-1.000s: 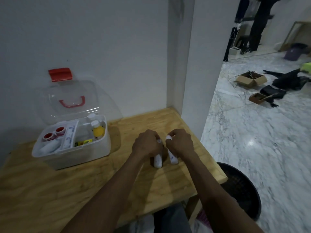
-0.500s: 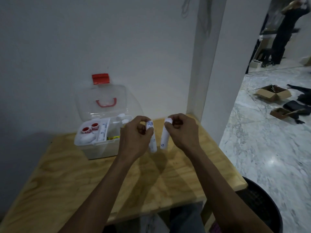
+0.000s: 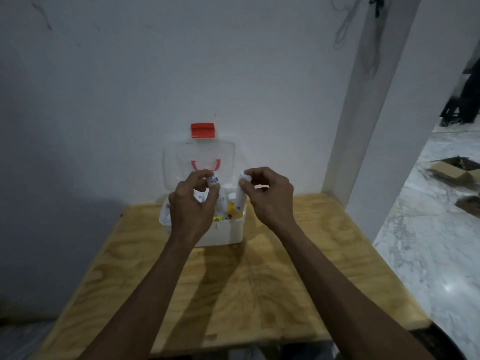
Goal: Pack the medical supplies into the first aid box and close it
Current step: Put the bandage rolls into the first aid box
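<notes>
**Tubes Held Over Open Box, Not Yet Placed**

Presently, each hand gripped a white tube by its upper end. The left hand (image 3: 191, 203) pinched one tube (image 3: 213, 181) between thumb and fingers; the right hand (image 3: 267, 197) pinched a second tube (image 3: 240, 201), hanging nearly upright. Both hung above the first aid box (image 3: 223, 229), which stood on the wooden table (image 3: 259, 281) against the wall, its clear lid (image 3: 200, 157) raised and its red latch (image 3: 203, 130) uppermost.

In my judgement, each tube should be lowered into a free gap beside the yellow bottle (image 3: 231, 210), laid low enough that the lid can shut.

The left tube bore blue print; it was too blurred to read. No brand could be made out.
</notes>
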A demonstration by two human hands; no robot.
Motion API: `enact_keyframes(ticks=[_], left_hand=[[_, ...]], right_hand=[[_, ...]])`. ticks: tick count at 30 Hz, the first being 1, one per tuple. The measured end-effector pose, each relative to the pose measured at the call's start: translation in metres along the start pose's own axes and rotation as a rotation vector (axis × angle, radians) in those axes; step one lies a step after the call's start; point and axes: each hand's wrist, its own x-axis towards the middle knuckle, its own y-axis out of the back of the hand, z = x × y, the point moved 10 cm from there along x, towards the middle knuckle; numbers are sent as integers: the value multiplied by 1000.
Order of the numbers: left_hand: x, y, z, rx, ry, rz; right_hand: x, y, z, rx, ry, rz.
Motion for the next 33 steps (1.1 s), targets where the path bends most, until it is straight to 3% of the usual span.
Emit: enact_keyframes(ticks=[24, 33], left_hand=[[-15, -64, -49, 246, 136, -463], [-19, -59, -50, 215, 175, -429]], right_hand=[[-19, -44, 65, -227, -109, -286], [-20, -42, 64, -197, -100, -296]])
